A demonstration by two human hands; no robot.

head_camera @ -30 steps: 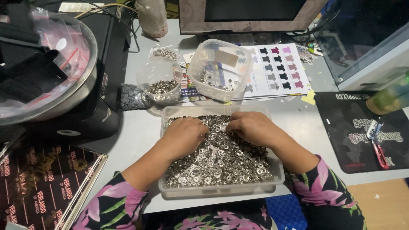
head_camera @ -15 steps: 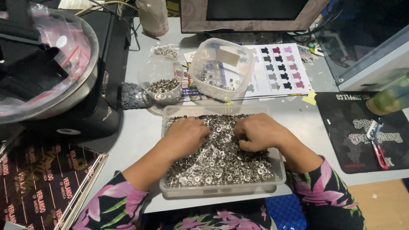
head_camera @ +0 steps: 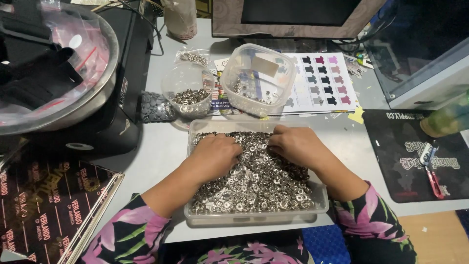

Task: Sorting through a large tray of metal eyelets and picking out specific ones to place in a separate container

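Both my forearms come up from the bottom edge in floral purple sleeves [head_camera: 122, 237] and angle inward, so my hands meet over the far half of the clear rectangular plastic tray [head_camera: 254, 217] in front of me. My left hand [head_camera: 215, 156] lies palm down on the heap of small silver metal snap rings [head_camera: 259, 183], fingers curled loosely into the pile; I cannot tell whether it has hold of any. My right hand [head_camera: 295, 146] is also palm down, knuckles raised, fingertips bent down into the rings near the tray's far edge, just beside the left hand; what it pinches, if anything, is hidden under the fingers.

The tray sits on the grey worktop [head_camera: 156, 146] with its long axis running left to right across my body, its near rim close to the worktop's edge, and the rings fill it nearly to the brim.

Beyond it stand a small round clear cup of the same silver pieces [head_camera: 188, 93] on the left and a clear square plastic tub with a few pieces in it [head_camera: 258, 78] on the right, the tub resting on a printed sheet of coloured shirt shapes [head_camera: 325, 80]. A black mat with a red-handled tool [head_camera: 432, 168] lies well apart to my right
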